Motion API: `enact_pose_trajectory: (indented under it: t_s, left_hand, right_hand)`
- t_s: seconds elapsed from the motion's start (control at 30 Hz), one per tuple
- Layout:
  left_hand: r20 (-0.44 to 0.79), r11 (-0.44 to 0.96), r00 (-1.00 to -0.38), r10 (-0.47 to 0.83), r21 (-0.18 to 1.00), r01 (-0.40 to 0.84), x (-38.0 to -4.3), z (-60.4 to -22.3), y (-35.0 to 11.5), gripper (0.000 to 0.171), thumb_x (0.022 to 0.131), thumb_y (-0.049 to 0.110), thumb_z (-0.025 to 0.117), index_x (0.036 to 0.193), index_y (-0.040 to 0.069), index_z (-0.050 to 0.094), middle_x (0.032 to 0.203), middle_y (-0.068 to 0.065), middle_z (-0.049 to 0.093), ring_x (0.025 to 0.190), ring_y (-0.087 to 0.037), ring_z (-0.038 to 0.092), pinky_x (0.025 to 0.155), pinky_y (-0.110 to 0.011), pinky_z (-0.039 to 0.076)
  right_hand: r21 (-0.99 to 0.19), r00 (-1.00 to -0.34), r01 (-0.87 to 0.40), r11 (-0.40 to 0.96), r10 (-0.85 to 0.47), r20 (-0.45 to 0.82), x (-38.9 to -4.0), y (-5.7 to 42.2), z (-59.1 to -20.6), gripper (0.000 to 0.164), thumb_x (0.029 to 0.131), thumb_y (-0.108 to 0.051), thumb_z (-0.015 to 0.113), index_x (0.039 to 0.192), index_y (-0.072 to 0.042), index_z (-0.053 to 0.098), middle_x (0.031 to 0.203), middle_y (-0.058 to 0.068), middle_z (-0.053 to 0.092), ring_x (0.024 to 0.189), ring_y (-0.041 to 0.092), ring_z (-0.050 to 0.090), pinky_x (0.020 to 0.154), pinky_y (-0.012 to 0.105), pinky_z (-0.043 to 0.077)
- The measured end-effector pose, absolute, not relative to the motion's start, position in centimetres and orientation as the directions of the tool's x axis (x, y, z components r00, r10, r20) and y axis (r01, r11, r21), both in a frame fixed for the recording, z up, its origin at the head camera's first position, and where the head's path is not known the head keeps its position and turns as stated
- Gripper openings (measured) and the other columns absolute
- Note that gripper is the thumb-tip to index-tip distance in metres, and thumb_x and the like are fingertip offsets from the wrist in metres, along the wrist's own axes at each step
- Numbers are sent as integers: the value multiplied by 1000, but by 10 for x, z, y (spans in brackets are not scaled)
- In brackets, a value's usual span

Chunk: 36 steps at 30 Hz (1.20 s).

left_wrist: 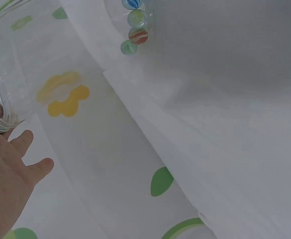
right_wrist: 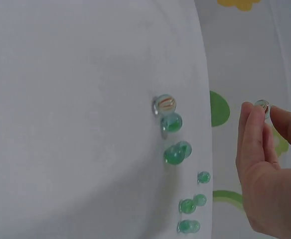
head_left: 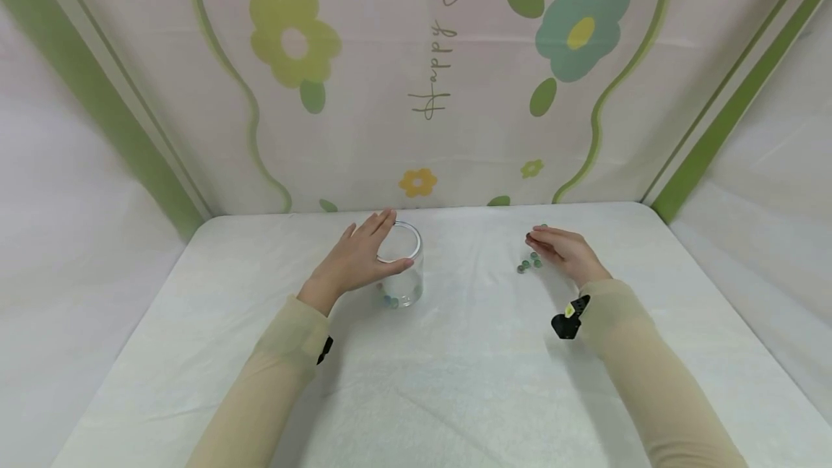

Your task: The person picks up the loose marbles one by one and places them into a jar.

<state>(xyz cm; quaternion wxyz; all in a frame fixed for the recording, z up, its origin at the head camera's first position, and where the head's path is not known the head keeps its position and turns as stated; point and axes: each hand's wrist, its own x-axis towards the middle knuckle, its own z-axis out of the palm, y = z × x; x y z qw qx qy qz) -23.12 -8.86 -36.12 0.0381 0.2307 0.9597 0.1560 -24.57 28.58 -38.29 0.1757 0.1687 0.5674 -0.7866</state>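
Note:
A clear glass jar (head_left: 416, 282) stands upright on the table, with several marbles (left_wrist: 138, 36) at its bottom. My left hand (head_left: 354, 258) holds the jar near its rim, thumb on the near side and fingers on the far side. Off to the right, my right hand (head_left: 565, 250) is raised over the table and pinches a glass marble (right_wrist: 262, 106) between thumb and fingertips. Several loose marbles (right_wrist: 171, 122), mostly green and one with orange stripes, lie on the cloth below and beside that hand.
White cloth covers the table (head_left: 448, 381). Behind its far edge hangs a curtain (head_left: 364, 143) printed with flowers, and pale fabric walls (head_left: 78, 165) flank both sides.

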Motion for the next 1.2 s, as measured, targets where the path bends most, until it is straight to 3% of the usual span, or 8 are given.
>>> enact_pose_trajectory:
  t_s: [0.3, 0.6, 0.93, 1.2]
  left_hand:
    - [-6, 846, -891, 453, 317, 428, -231, -361, -89, 93, 88, 67, 48, 155, 14, 11, 163, -1, 12, 150, -23, 14, 121, -56, 11]
    - [-7, 849, -893, 450, 314, 426, -231, -361, -88, 93, 88, 67, 48, 155, 15, 10, 163, -1, 12, 150, -23, 15, 121, -55, 11]
    - [-14, 852, -895, 446, 314, 420, -231, -360, -88, 94, 87, 67, 48, 155, 14, 11, 162, -2, 12, 150, -26, 16, 121, -56, 12]
    - [-20, 853, -895, 445, 314, 417, -232, -359, -88, 93, 88, 67, 47, 155, 14, 11, 162, -3, 12, 150, -25, 16, 121, -56, 12]
  right_hand:
    - [-853, -895, 445, -272, -142, -422, -249, 255, -375, 60, 98, -2, 47, 151, 0, 20, 87, -6, 68, 85, 3, 67, 89, 14, 52]
    - [-889, -906, 418, -187, -158, -393, -253, 217, -365, 54, 97, -2, 49, 147, 2, 30, 90, -6, 66, 87, 3, 65, 85, 14, 53]
    - [-933, -922, 356, -61, -184, -340, -250, 177, -353, 48, 96, -3, 52, 142, 5, 39, 106, 1, 61, 88, 3, 64, 84, 14, 54]
    - [-945, -930, 322, -57, -204, -304, -246, 148, -341, 41, 96, -5, 53, 136, 3, 48, 116, 8, 59, 97, 7, 63, 83, 14, 54]
